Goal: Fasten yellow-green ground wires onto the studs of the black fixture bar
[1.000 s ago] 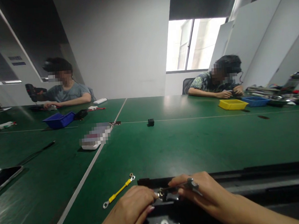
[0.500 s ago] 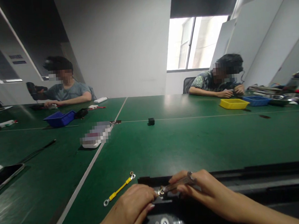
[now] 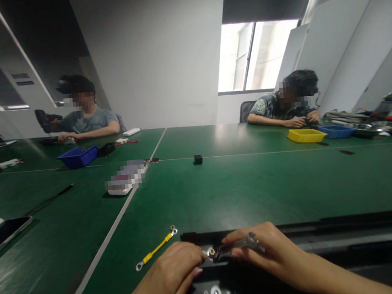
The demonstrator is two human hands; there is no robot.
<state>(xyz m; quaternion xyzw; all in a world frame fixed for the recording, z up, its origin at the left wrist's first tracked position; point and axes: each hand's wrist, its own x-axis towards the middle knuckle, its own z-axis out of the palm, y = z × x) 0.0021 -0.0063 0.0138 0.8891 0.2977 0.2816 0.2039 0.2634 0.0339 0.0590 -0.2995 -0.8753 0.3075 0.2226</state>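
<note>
Steel wrench (image 3: 253,242) in our right hand (image 3: 274,252), one end close to the nut (image 3: 212,252) on our black frame (image 3: 240,277).

We pinch the wrench between thumb and curled fingers, while our left hand (image 3: 173,266) lies across the frame's edge, fingers together and bent, tips at the metal ring (image 3: 209,255) around the nut; we cannot tell how firmly they hold it. Nut and ring sit between our hands. Just beyond our left hand, a yellow cable (image 3: 158,248) lies on our green table (image 3: 254,192), with a loose nut (image 3: 172,227) by its far end.
</note>
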